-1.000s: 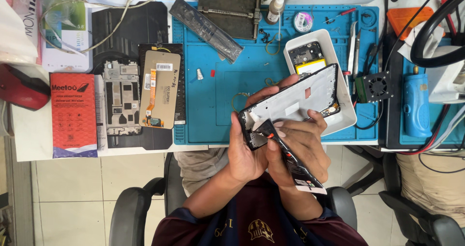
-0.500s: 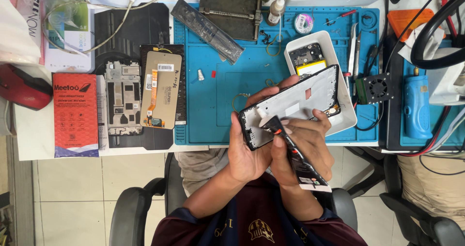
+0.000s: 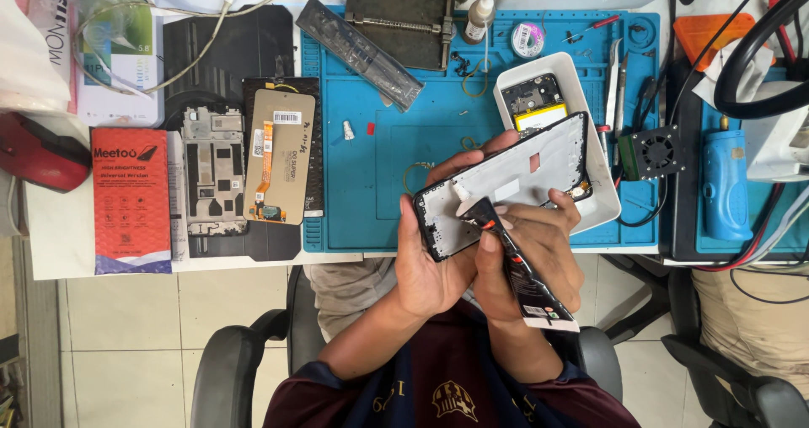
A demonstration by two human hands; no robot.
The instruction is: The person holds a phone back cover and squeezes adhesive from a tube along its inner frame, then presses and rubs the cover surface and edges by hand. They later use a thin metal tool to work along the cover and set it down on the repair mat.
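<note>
My left hand (image 3: 434,259) grips a white phone frame (image 3: 522,175) by its lower left end, holding it tilted above the front edge of the blue work mat (image 3: 379,141). My right hand (image 3: 539,255) squeezes a dark glue tube (image 3: 518,268) with a red neck, its white nozzle touching the frame's inner face near the lower left corner. Both hands hover over my lap, in front of the table.
A white tray (image 3: 590,200) with a phone body and yellow battery lies behind the frame. On the left rest a display panel (image 3: 278,154), a metal midframe (image 3: 213,171) and a red box (image 3: 129,199). Tweezers, a small fan (image 3: 657,152) and a blue tool (image 3: 725,184) sit to the right.
The tube's nozzle has crept a little along the frame's inner edge. The frame stays in almost the same tilted pose.
</note>
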